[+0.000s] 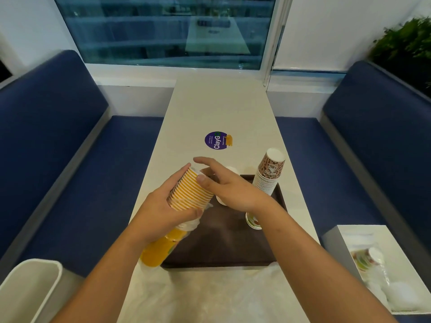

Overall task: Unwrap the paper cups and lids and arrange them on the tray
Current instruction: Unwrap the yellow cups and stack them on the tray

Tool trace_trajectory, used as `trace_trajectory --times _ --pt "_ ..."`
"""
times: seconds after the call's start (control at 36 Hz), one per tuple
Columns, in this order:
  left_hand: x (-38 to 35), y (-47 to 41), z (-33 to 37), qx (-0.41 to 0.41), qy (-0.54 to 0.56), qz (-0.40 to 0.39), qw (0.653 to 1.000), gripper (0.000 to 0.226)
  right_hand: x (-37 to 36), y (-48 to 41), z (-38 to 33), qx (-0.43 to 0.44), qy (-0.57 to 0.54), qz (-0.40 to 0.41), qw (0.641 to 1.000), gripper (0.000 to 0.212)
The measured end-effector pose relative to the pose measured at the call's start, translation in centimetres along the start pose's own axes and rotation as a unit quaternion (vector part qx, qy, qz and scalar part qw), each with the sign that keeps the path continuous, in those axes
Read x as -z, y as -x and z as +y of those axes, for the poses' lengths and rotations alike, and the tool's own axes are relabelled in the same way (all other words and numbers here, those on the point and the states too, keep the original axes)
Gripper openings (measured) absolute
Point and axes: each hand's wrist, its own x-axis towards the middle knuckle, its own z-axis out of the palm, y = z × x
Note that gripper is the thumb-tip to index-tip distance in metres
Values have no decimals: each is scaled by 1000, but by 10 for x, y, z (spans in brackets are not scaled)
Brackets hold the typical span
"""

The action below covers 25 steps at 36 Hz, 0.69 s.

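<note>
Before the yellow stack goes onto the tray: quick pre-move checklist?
1. Left hand grips yellow cup stack: ok.
2. Wrapper fully off the stack: not ok, it covers the lower end.
3. Right hand free: ok, fingers straight, holding nothing.
4. Bare spot on tray: ok, the near half is bare.
5. Brown cup stack standing at the tray's far right corner: ok.
6. Lids on the tray: cannot tell.

The middle of the tray (221, 243) is open. A tall cup stack (268, 178) blocks its far right corner, and a cup (253, 221) blocks its right edge.
</note>
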Motion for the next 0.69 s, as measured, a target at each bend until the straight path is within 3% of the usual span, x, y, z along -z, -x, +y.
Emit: trace_trajectory --times 0.44,0.53,0.61,0.69 --pt "8 9 12 -39 -31 8 999 88 22 3 -16 -3 -96 133 986 32" --pt "11 11 8 -34 -29 13 999 90 40 8 -18 26 -63 124 990 47" --pt "14 12 3 -33 -35 22 999 93 59 16 -22 57 61 73 994 76" --pt "15 13 1 -35 -36 29 998 93 69 21 -27 50 156 28 986 91"
